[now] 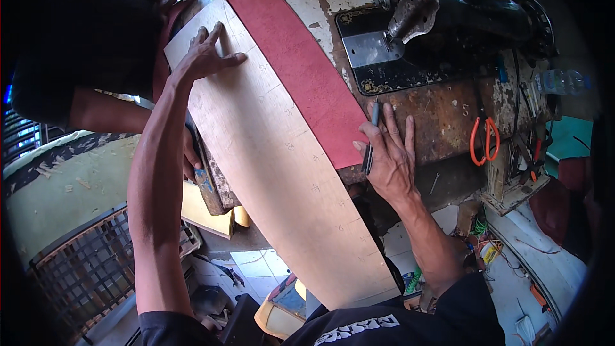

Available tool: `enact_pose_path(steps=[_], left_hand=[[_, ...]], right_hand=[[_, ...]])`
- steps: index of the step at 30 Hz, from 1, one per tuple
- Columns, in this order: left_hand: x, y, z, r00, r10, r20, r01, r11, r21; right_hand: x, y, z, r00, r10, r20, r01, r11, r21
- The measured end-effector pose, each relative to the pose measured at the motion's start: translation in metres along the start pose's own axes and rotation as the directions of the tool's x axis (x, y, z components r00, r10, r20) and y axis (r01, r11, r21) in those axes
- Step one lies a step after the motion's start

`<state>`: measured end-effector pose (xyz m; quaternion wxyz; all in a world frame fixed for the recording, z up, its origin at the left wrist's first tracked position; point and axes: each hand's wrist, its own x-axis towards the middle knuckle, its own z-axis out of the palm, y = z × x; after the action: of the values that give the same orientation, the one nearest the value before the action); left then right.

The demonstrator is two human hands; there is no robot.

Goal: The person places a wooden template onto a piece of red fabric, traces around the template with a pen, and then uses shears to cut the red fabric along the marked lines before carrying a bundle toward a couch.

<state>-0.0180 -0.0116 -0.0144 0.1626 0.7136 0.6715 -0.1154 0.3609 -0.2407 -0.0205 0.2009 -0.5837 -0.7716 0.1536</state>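
Note:
A long pale plywood board [275,166] with pencil marks lies slanting from the table's far edge down toward my body. My left hand [208,54] lies on its upper part, fingers spread. A strip of red leather [295,64] lies along the board's right edge. My right hand [387,154] grips a slim grey-and-dark pen-like tool [376,112] near the strip's lower right corner, with some fingers stretched onto the worn table [448,109].
A black sewing machine [435,38] stands at upper right. Orange-handled scissors [485,141] hang at the table's front edge, near a plastic bottle [562,81]. A co-worker [90,25] is at the left, one hand [191,157] at the table's side. Wires and tools lie below right.

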Motion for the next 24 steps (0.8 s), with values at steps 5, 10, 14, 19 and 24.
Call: enact_pose_path(steps=[5, 10, 14, 19, 24], left_hand=[[0.004, 0.000, 0.004, 0.999, 0.011, -0.052, -0.011, 1.000, -0.012], [0.006, -0.001, -0.002, 0.998, 0.038, -0.051, -0.040, 0.999, -0.036], [0.005, 0.004, 0.003, 0.998, 0.017, -0.059, -0.018, 1.000, -0.011], [-0.001, 0.011, 0.000, 1.000, -0.015, 0.006, 0.015, 1.000, -0.027], [0.000, 0.006, -0.003, 0.999, -0.049, 0.009, 0.049, 0.997, -0.062]], right_hand=[[0.003, 0.002, 0.000, 1.000, -0.008, -0.002, 0.008, 1.000, -0.015], [0.004, 0.000, -0.003, 1.000, -0.009, -0.007, 0.009, 1.000, -0.027], [0.005, 0.002, -0.003, 0.999, -0.032, -0.008, 0.031, 0.999, -0.039], [-0.001, -0.002, 0.000, 1.000, -0.015, 0.021, 0.016, 0.999, -0.028], [-0.001, -0.002, 0.003, 0.999, -0.031, 0.027, 0.033, 0.998, -0.054]])
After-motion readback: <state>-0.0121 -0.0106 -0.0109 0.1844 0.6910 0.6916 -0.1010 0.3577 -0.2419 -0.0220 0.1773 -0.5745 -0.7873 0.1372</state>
